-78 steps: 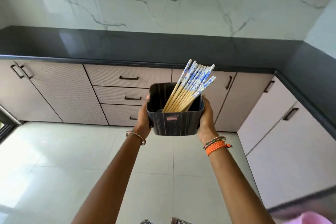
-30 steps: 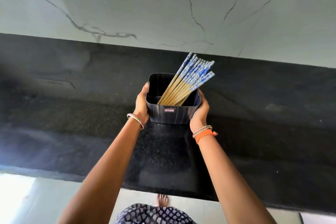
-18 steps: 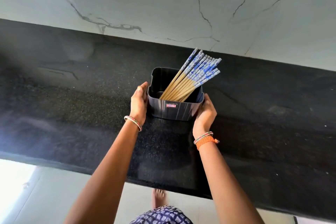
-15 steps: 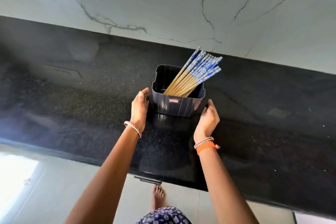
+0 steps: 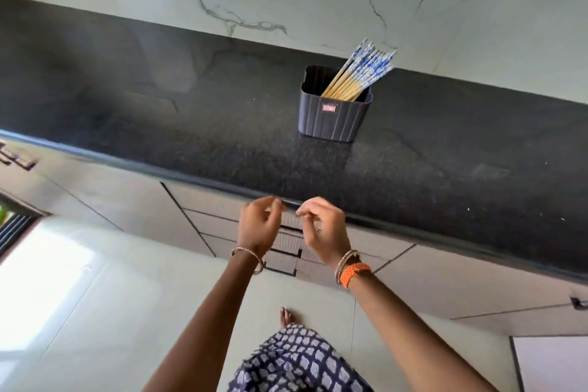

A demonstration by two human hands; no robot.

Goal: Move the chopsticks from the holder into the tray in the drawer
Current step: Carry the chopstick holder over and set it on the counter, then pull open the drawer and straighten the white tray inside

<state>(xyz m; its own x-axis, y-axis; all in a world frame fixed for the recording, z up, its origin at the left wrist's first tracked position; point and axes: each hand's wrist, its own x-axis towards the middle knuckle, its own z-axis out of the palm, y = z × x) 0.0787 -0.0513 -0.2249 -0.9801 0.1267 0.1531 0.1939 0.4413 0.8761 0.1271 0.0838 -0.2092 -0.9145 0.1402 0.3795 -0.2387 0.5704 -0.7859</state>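
Observation:
A dark square holder stands on the black counter near the marble wall. Several wooden chopsticks with blue-and-white tops lean to the right inside it. My left hand and my right hand hover side by side in front of the counter's front edge, over the closed drawers. Both hands hold nothing, with fingers loosely curled and apart. The drawer tray is not in view.
Beige cabinet doors run under the counter to the left and right of the drawer stack. A pale tiled floor lies below, with my foot and patterned clothing at the bottom.
Both hands set the holder down on the counter, let go of it and drew back to the counter's front edge. The view has tilted down toward the drawers.

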